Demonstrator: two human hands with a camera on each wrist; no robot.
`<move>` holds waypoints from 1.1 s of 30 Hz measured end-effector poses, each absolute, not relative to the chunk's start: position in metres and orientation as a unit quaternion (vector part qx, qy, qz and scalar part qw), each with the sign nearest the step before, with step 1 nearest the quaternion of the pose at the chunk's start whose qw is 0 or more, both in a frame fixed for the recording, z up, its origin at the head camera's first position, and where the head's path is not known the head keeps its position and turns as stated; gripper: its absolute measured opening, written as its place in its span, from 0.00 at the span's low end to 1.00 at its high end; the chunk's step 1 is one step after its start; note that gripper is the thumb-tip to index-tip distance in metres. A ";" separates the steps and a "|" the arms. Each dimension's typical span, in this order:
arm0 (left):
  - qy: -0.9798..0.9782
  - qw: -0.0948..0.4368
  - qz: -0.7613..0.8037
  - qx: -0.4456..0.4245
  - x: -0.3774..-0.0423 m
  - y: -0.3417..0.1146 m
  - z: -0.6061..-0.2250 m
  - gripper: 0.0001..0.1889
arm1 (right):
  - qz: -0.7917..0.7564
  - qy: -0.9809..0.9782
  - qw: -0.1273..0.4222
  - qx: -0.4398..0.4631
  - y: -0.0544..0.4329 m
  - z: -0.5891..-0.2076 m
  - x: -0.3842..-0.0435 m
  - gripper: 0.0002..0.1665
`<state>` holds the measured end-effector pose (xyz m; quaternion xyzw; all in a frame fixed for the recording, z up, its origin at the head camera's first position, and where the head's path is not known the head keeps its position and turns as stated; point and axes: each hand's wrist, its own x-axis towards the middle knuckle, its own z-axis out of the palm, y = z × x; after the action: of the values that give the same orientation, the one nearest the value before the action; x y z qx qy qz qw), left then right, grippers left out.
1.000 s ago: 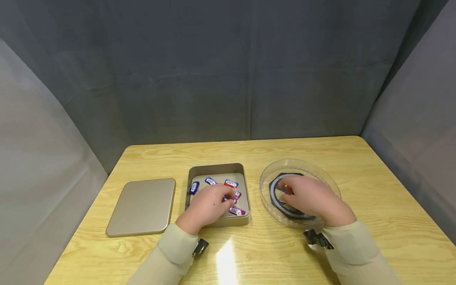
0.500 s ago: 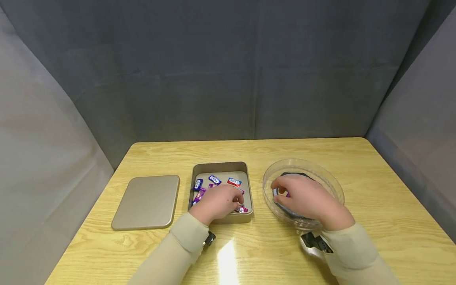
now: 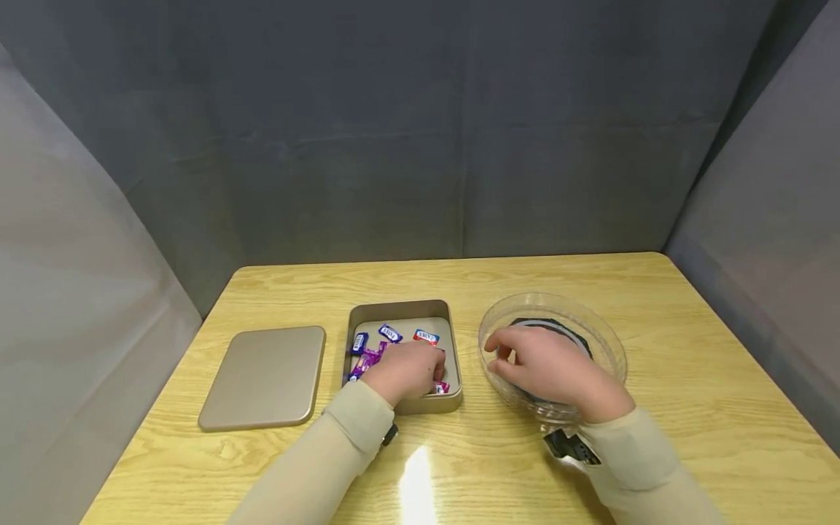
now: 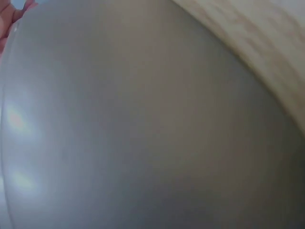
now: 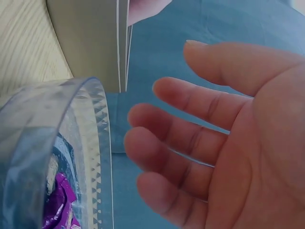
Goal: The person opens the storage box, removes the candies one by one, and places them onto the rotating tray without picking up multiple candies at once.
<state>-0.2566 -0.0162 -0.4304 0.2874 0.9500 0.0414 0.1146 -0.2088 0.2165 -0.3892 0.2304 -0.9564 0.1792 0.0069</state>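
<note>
My left hand (image 3: 405,370) reaches down into a square gold tin (image 3: 428,405), its fingertips hidden. Around it lie wrapped candies: a dark blue one (image 3: 359,343), a red one (image 3: 426,337) and some purple ones (image 3: 364,362). I cannot tell whether that hand holds a candy. Only the tin's outer wall (image 4: 143,119) fills most of the left wrist view. Over the left side of a clear round dish (image 3: 607,335) is my right hand (image 3: 545,364), fingers loosely bent with nothing between them. A purple-wrapped candy (image 5: 58,202) shows inside the dish in the right wrist view.
The tin's flat gold lid (image 3: 264,378) lies on the wooden table (image 3: 485,474), left of the tin. A dark octagonal piece with a grey ring (image 3: 577,337) shows at the dish. Grey cloth (image 3: 367,131) hangs behind the table.
My right hand has shifted left from the dish's middle toward its left rim, with the fingers spread wider. The left hand has gone lower into the tin, uncovering the purple candies on its left.
</note>
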 end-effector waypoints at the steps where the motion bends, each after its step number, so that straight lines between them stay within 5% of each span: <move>1: 0.952 0.114 0.042 0.282 -0.257 -0.017 -0.431 0.11 | 0.182 -0.955 0.007 0.234 0.215 -0.390 -0.209 0.13; 9: 0.959 0.084 0.081 0.259 -0.262 -0.026 -0.437 0.13 | 0.184 -0.954 -0.002 0.236 0.204 -0.395 -0.213 0.14; 16: 0.961 0.058 0.114 0.245 -0.258 -0.036 -0.434 0.04 | 0.179 -0.954 -0.006 0.241 0.199 -0.398 -0.214 0.14; 33: 0.946 -0.015 0.203 0.254 -0.228 -0.044 -0.406 0.08 | 0.194 -0.948 0.024 0.251 0.192 -0.394 -0.207 0.13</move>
<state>-0.2282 -0.0440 -0.4063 0.2538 0.9455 0.2034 -0.0155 -0.2068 0.1921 -0.3941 0.2509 -0.9481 0.1940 0.0241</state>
